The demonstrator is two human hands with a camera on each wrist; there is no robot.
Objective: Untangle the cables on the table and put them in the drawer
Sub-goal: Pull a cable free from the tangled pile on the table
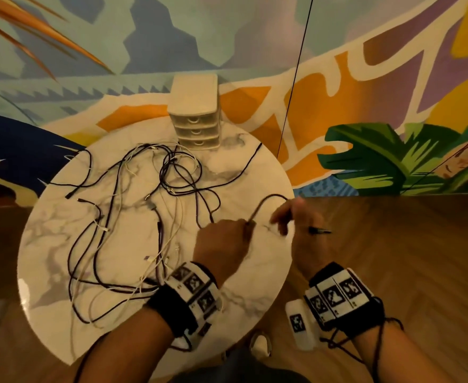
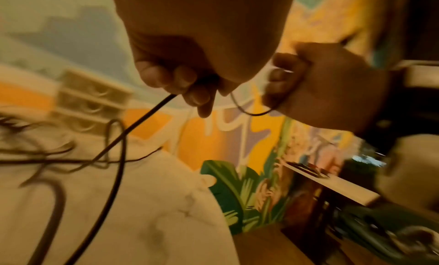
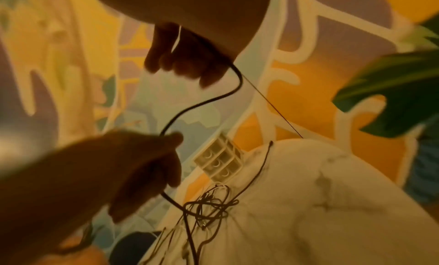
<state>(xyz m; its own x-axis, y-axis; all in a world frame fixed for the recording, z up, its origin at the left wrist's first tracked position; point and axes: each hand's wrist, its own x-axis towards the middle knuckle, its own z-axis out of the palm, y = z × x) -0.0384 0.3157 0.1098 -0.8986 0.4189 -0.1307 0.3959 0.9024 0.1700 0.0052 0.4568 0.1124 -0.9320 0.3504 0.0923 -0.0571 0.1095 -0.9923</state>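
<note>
Head view: dark cable (image 1: 266, 201) arches between left hand (image 1: 224, 239) and right hand (image 1: 296, 219), both pinching it, at the bench's (image 1: 241, 167) right edge; its run trails left into the tangle (image 1: 144, 205). Drawer unit (image 1: 196, 120) stands at the far edge. Right wrist view alone shows the held span's S-curve.

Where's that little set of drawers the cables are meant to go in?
In the head view the drawer unit stands at the round table's far edge, just beyond the tangled cables.
</note>
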